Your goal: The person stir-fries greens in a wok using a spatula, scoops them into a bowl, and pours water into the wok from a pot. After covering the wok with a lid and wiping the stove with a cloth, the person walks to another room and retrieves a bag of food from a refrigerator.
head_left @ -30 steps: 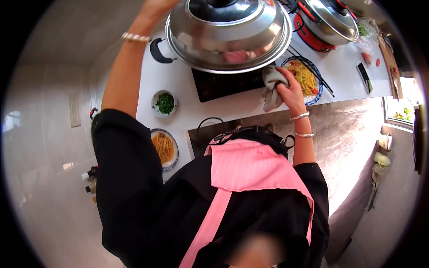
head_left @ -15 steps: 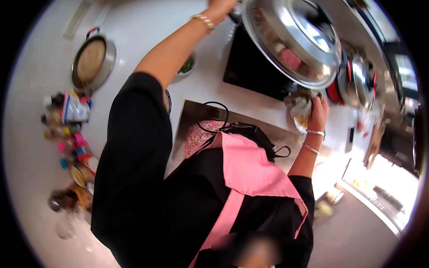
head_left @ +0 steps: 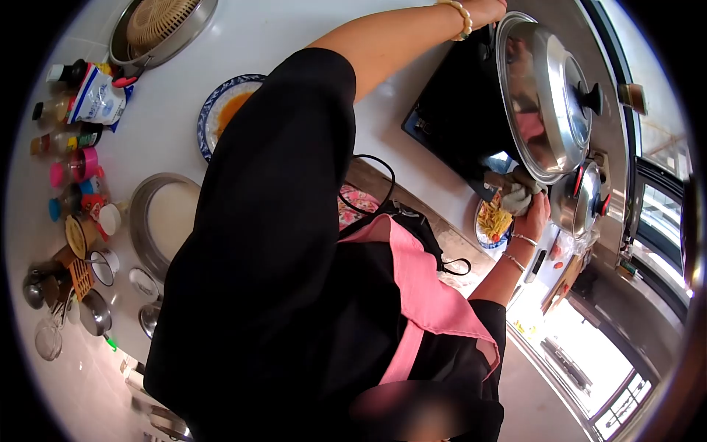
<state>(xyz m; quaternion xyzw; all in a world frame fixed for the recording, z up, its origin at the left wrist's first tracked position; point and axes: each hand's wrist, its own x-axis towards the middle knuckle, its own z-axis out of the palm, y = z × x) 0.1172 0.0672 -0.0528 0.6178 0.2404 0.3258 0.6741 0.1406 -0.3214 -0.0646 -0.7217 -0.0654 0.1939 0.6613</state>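
Observation:
A large pan with a domed steel lid (head_left: 541, 103) is tilted over the black cooktop (head_left: 460, 110). The lid has a black knob and hides what is inside. At the pan's far side, my left hand (head_left: 486, 10) is closed by the dark handle; its fingers are partly cut off by the view's top edge. My right hand (head_left: 537, 212) grips a bunched grey-green cloth (head_left: 520, 193) against the near rim. Just beside that hand, a plate of yellow shredded food (head_left: 493, 223) sits on the counter.
A blue-rimmed plate with orange sauce (head_left: 234, 110) lies left of my arm. Farther left are a steel pan with a woven rack (head_left: 163, 26), a wide metal basin (head_left: 168, 214) and several bottles (head_left: 66, 140). Another lidded pot (head_left: 578, 200) stands beyond my right hand.
The view has turned, and the lidded pan with both hands now appears farther right. The lid looks more steeply tilted. Both hands keep their hold on the pan and cloth.

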